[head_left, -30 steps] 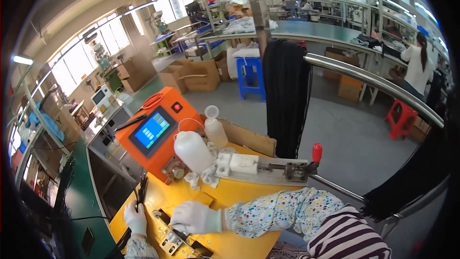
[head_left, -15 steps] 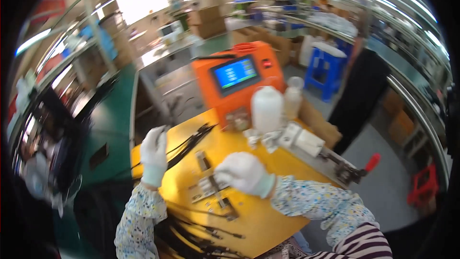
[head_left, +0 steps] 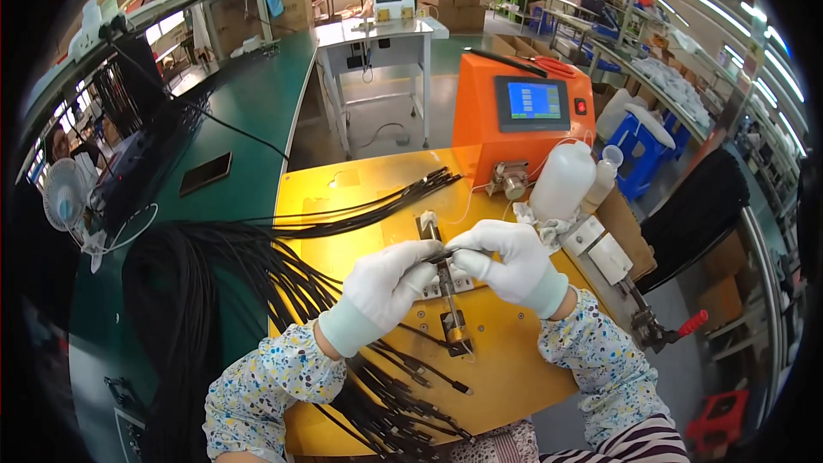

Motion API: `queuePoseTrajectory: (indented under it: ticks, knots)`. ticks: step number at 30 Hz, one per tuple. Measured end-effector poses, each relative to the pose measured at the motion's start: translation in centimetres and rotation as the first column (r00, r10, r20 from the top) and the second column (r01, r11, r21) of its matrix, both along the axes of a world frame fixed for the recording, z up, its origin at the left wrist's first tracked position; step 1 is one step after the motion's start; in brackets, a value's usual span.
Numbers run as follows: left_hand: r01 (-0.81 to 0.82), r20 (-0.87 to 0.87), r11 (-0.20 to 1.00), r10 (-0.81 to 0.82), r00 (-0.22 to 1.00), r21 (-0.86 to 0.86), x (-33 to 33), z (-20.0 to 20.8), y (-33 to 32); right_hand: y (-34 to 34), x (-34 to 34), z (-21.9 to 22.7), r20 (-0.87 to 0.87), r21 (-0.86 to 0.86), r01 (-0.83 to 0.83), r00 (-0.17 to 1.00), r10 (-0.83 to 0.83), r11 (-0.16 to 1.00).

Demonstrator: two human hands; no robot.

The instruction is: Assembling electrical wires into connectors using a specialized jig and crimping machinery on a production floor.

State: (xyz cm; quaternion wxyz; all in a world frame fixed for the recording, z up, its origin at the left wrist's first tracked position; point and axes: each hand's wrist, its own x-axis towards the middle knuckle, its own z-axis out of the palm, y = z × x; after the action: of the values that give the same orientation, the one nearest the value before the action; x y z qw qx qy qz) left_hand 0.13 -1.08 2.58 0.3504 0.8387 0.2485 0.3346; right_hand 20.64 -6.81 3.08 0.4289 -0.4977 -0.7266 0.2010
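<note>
My left hand [head_left: 377, 287] and right hand [head_left: 519, 266] are meeting fingertip to fingertip, thumbs pressed in, pinching a dark piece [head_left: 442, 255] above the metal jig [head_left: 453, 313]. My gloves are mostly hiding it; it may be a cable end. I'm judging it light, firm, perhaps slippery, best held near its tip. Black cables [head_left: 184, 291] are lying to the left.

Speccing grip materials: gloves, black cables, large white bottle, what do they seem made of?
Gloves: probably knit fabric, matte, with soft folds. Black cables: likely plastic or rubber jackets, dull sheen, smooth bends. Large white bottle: apparently plastic; satin, milky, translucent-looking walls.
</note>
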Motion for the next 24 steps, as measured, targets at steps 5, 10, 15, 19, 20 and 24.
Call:
queuePoseTrajectory:
  ticks: [5, 10, 15, 19, 20, 24]
  knots:
    - [0.026, -0.030, 0.999, -0.027, 0.999, -0.028, 0.0, -2.6, 0.9, -0.1, 0.5, -2.2, -0.039, -0.142, 0.006, 0.999, -0.012, 0.990]
    - [0.021, -0.250, 0.963, 0.049, 0.967, 0.269, -0.3, -3.1, 1.2, 0.6, 0.5, -4.0, 0.059, -0.047, 0.035, 0.998, -0.032, 0.998]
    - [0.097, -0.405, 0.788, 0.203, 0.891, 0.608, -0.8, -4.1, 1.1, 1.0, 0.7, -4.6, 0.272, 0.082, 0.043, 0.960, -0.064, 0.996]
    - [0.153, -0.445, 0.762, 0.191, 0.875, 0.629, -0.6, -4.4, 1.4, 0.7, 0.6, -4.2, 0.250, 0.054, 0.063, 0.965, -0.074, 0.997]
    - [0.156, -0.447, 0.764, 0.188, 0.874, 0.626, -0.6, -4.4, 1.4, 0.7, 0.7, -4.2, 0.243, 0.044, 0.072, 0.967, -0.081, 0.996]
    - [0.199, -0.477, 0.742, 0.181, 0.860, 0.640, -0.7, -4.3, 1.4, 0.8, 0.6, -4.6, 0.159, 0.079, 0.129, 0.977, -0.140, 0.988]
